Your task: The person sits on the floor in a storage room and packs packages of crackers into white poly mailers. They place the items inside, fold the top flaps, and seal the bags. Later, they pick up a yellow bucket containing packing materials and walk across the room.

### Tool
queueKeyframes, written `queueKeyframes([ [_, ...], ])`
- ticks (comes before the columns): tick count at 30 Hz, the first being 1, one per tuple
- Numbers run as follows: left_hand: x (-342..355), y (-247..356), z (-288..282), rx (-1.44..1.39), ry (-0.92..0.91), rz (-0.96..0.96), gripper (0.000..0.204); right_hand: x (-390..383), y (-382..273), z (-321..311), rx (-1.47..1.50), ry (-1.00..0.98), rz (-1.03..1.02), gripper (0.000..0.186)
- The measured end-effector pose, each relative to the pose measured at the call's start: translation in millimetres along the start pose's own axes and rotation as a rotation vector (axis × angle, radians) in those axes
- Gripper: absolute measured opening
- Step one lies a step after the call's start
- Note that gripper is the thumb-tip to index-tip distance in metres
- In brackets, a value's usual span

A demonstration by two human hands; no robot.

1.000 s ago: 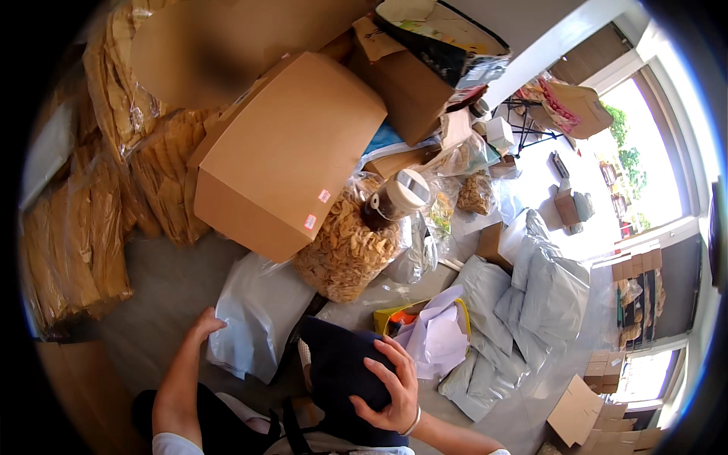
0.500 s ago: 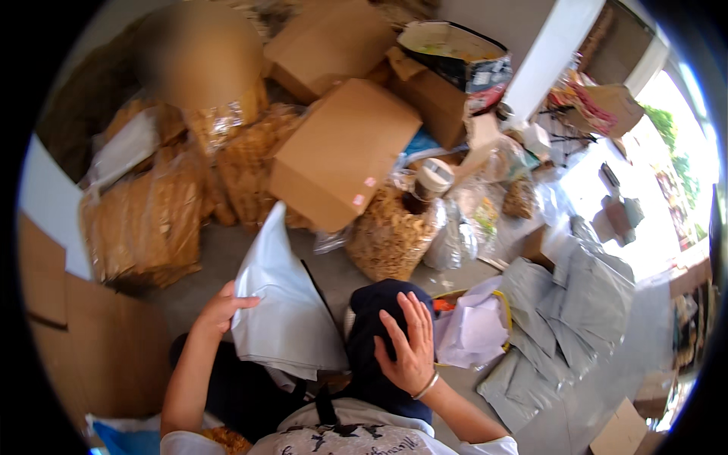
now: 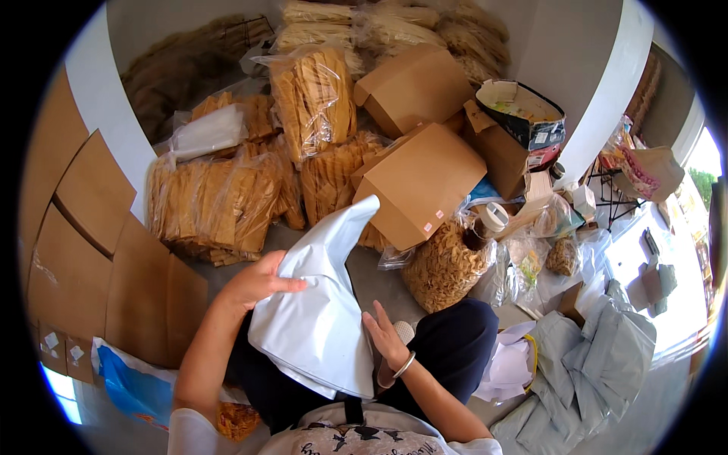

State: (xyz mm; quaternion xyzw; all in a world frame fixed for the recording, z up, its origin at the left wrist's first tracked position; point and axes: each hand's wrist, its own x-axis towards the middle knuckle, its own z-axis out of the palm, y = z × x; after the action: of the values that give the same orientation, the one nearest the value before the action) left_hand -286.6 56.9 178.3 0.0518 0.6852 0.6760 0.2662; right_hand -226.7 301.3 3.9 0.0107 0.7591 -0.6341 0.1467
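Observation:
My left hand (image 3: 262,284) grips a white plastic mailing bag (image 3: 315,326) by its left edge, thumb on top and fingers behind it. The bag stands over my lap, its upper corner pointing up and to the right, its lower part bulging. Close to the bag's right edge is my right hand (image 3: 387,337), fingers stretched out and holding nothing. Whether its fingertips touch the bag I cannot tell. Dark trousers (image 3: 459,337) show beneath both arms.
Clear bags of yellow-brown dried sticks (image 3: 220,201) are piled ahead on the left. Cardboard boxes (image 3: 425,182), a bag of dried brown pieces (image 3: 444,265) and a lidded jar (image 3: 485,226) stand ahead. Grey plastic bags (image 3: 584,371) and a basket with white paper (image 3: 506,364) lie right.
My view has swung left, so the scene sits further right. My right hand has come off my right knee to the bag's right edge. The left hand keeps its hold.

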Motion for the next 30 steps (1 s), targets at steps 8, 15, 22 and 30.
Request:
queueKeyframes([
  [8,16.0,16.0,29.3,0.729,-0.163,0.252,0.029,-5.4,-74.3,-24.4,-0.036,0.124,-0.407,0.083],
  [15,-17.8,70.9,66.9,1.420,-0.378,0.240,0.057,-21.7,-162.7,-101.1,-1.092,0.421,-0.841,0.061],
  [22,2.9,80.4,67.3,1.593,0.096,0.538,0.066,-26.2,-174.0,-130.5,-1.080,0.466,-0.841,0.023],
  [30,20.6,74.8,64.3,1.532,0.305,0.905,0.044,-31.9,-201.1,-149.2,-1.194,0.537,-0.942,0.022],
])
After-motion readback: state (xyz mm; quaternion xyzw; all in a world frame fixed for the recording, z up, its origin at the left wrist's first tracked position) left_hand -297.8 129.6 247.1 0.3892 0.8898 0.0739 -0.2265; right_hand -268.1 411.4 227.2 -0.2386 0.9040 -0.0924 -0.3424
